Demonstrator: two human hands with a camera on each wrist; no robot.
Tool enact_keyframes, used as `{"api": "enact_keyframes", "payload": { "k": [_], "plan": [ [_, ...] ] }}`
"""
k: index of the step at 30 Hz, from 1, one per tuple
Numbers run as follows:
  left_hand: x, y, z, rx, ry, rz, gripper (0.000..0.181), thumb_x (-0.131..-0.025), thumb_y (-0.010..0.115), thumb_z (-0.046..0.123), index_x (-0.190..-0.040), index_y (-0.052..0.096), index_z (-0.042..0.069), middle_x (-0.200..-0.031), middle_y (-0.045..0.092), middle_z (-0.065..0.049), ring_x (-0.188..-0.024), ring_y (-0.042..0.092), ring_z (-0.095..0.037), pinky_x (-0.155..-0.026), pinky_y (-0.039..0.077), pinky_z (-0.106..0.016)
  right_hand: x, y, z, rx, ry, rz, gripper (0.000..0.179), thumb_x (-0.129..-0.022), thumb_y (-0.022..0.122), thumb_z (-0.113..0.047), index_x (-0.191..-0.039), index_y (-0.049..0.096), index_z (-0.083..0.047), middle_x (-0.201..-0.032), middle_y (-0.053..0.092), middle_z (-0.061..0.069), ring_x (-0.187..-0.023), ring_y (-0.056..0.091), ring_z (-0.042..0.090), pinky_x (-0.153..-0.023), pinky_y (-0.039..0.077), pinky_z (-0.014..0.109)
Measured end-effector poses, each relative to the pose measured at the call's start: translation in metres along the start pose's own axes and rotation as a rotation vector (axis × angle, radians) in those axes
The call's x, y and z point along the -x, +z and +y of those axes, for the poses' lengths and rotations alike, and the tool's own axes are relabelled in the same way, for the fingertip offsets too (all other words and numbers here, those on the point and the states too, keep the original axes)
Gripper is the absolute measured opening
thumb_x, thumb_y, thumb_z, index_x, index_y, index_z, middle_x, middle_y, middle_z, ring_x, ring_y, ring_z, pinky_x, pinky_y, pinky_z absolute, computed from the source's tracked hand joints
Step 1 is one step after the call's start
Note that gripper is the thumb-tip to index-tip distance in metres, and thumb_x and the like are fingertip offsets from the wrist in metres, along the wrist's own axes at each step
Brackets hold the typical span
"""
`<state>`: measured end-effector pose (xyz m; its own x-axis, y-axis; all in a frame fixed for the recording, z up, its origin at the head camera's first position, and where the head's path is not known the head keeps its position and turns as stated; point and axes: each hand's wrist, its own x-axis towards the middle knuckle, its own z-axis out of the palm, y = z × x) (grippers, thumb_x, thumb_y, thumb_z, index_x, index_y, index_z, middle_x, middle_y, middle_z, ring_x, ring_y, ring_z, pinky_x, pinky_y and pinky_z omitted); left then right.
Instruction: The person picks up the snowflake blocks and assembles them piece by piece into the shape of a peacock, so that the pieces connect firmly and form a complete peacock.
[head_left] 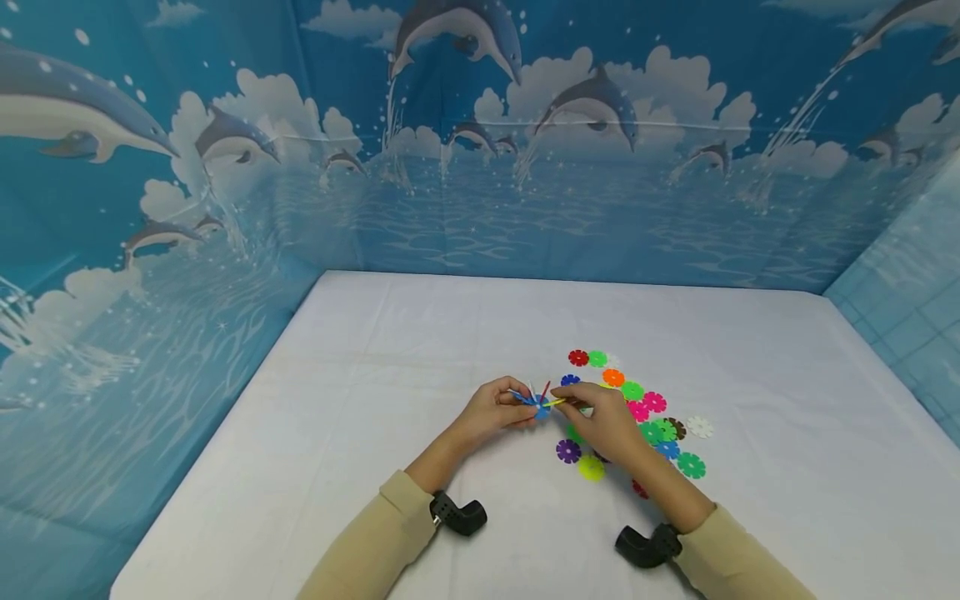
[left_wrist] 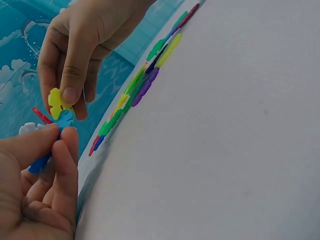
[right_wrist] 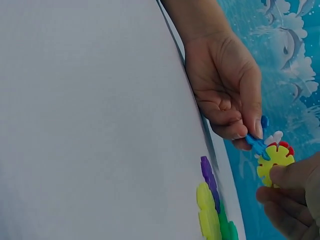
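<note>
Left hand (head_left: 489,410) pinches blue disc (left_wrist: 65,118); right hand (head_left: 606,421) pinches yellow disc (right_wrist: 281,157), crosswise, its edge meeting blue just right of left grip.

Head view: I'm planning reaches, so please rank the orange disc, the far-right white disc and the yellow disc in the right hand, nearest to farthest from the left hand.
1. Yellow disc: just right of the left hand, pinched by the right hand.
2. Orange disc: farther right, slightly higher in the picture.
3. White disc: farthest right.
</note>
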<state>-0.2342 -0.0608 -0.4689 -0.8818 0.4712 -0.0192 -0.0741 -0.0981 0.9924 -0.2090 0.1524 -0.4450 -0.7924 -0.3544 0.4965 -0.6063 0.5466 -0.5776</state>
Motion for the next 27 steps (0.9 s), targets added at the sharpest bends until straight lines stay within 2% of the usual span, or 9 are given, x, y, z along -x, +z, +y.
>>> {"api": "enact_keyframes", "payload": {
  "k": [5, 12, 14, 22, 24, 27],
  "plan": [
    [0.001, 0.001, 0.002, 0.005, -0.015, 0.012, 0.018, -0.090, 0.065, -0.003, -0.105, 0.056, -0.005, -0.085, 0.069, -0.007, -0.074, 0.067, -0.012, -0.068, 0.054, -0.022, 0.006, -0.012, 0.006, 0.008, 0.038, -0.013, 0.020, -0.084, 0.073, 0.002, -0.104, 0.071, 0.002, -0.094, 0.072, 0.010, -0.081, 0.069, 0.024, -0.070, 0.058, 0.037],
    [0.001, 0.001, 0.000, 0.007, -0.025, 0.023, 0.017, -0.090, 0.065, -0.006, -0.105, 0.056, -0.006, -0.081, 0.068, -0.004, -0.073, 0.067, -0.012, -0.068, 0.054, -0.022, 0.021, -0.040, 0.012, 0.086, 0.229, -0.101, 0.014, -0.088, 0.072, -0.005, -0.101, 0.073, -0.003, -0.093, 0.071, 0.003, -0.083, 0.066, 0.020, -0.074, 0.056, 0.035],
    [0.000, 0.002, 0.001, 0.001, -0.025, 0.023, 0.018, -0.089, 0.065, -0.006, -0.105, 0.056, -0.006, -0.081, 0.068, -0.004, -0.073, 0.067, -0.012, -0.068, 0.054, -0.022, 0.026, -0.049, 0.015, 0.111, 0.260, -0.117, 0.013, -0.088, 0.072, -0.007, -0.101, 0.073, -0.005, -0.094, 0.071, 0.003, -0.082, 0.064, 0.019, -0.073, 0.055, 0.032],
    [0.002, 0.002, 0.002, -0.010, -0.034, 0.027, 0.018, -0.089, 0.065, -0.006, -0.104, 0.056, -0.007, -0.083, 0.069, -0.005, -0.074, 0.067, -0.012, -0.070, 0.055, -0.022, 0.045, -0.079, 0.036, 0.202, 0.307, -0.056, 0.011, -0.088, 0.073, -0.008, -0.098, 0.073, -0.004, -0.091, 0.071, 0.006, -0.080, 0.063, 0.022, -0.067, 0.052, 0.021],
    [0.002, 0.003, 0.003, -0.008, -0.033, 0.024, 0.018, -0.089, 0.065, -0.006, -0.105, 0.056, -0.007, -0.084, 0.069, -0.005, -0.075, 0.067, -0.012, -0.071, 0.055, -0.023, 0.050, -0.088, 0.041, 0.235, 0.343, -0.053, 0.013, -0.088, 0.072, -0.009, -0.099, 0.072, -0.002, -0.091, 0.070, 0.008, -0.080, 0.062, 0.023, -0.065, 0.051, 0.021],
    [0.002, 0.002, 0.003, -0.008, -0.029, 0.022, 0.019, -0.090, 0.065, -0.006, -0.106, 0.056, -0.008, -0.084, 0.069, -0.005, -0.075, 0.067, -0.012, -0.071, 0.055, -0.023, 0.055, -0.101, 0.050, 0.280, 0.399, -0.083, 0.019, -0.088, 0.073, -0.013, -0.101, 0.070, 0.001, -0.092, 0.067, 0.010, -0.082, 0.059, 0.026, -0.064, 0.050, 0.027]
  ]
}}
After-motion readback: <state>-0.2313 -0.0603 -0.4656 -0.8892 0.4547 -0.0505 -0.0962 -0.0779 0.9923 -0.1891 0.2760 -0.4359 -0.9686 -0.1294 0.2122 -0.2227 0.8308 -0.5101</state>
